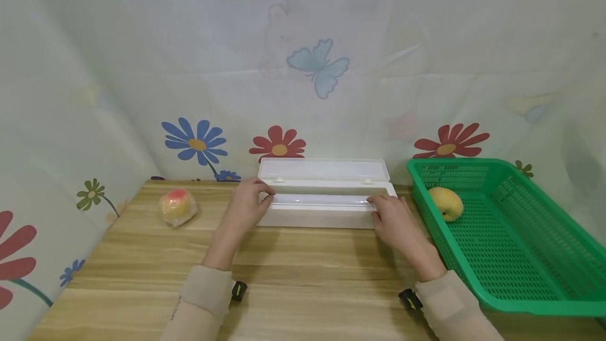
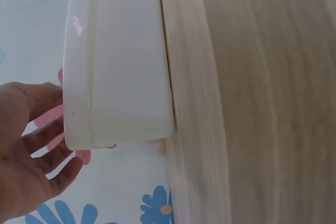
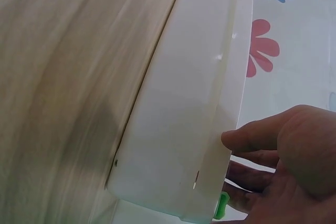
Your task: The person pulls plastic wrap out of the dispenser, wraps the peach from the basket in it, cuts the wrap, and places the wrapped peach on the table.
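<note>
A long white plastic wrap box (image 1: 322,219) lies on the table with its hinged lid (image 1: 324,169) raised at the back. Inside, a shiny pale roll, apparently plastic wrap (image 1: 322,199), runs along the box's length. My left hand (image 1: 248,201) holds the roll's left end between thumb and forefinger. At the other end my right hand (image 1: 395,220) grips with forefinger over the roll and thumb by the front rim. Both wrist views show the box's outer wall (image 2: 128,66), which hides the fingertips in the left one; the right thumb (image 3: 252,135) touches the rim.
On the left of the table (image 1: 303,278) sits a film-wrapped peach-like fruit (image 1: 177,206). A green basket (image 1: 473,278) stands close by my right forearm, with a yellow fruit (image 1: 446,204) in it. A flower-patterned curtain (image 1: 322,120) hangs behind.
</note>
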`<state>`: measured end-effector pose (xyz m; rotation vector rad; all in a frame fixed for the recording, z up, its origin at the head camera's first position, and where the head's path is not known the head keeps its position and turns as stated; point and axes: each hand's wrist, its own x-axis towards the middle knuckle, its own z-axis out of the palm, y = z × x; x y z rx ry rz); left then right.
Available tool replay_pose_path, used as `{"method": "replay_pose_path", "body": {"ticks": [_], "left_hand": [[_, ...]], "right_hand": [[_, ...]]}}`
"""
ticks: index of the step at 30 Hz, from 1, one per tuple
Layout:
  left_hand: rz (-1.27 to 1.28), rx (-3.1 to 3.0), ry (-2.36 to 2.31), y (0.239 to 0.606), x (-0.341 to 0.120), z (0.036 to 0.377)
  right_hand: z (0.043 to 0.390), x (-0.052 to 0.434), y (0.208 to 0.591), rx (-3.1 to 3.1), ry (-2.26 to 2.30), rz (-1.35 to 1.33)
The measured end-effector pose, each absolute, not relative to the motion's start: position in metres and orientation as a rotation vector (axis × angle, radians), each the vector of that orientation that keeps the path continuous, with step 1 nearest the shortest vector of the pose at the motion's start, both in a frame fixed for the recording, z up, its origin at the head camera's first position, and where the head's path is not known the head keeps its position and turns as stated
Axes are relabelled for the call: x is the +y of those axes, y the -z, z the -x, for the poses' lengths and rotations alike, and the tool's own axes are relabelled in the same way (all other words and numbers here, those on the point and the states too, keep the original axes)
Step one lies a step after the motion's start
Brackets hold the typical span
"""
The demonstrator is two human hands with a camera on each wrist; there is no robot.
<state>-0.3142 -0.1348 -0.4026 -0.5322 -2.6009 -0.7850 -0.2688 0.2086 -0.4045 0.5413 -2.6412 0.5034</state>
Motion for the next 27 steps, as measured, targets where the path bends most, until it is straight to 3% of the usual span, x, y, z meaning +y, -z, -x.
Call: {"method": "replay_pose_path", "body": {"ticks": [27], "left_hand": [[0.463,-2.475,0.898,0.401,-0.13,0.314]], "right_hand": [[0.281,0.205,0.402,-2.541,-0.705,-0.39]]}}
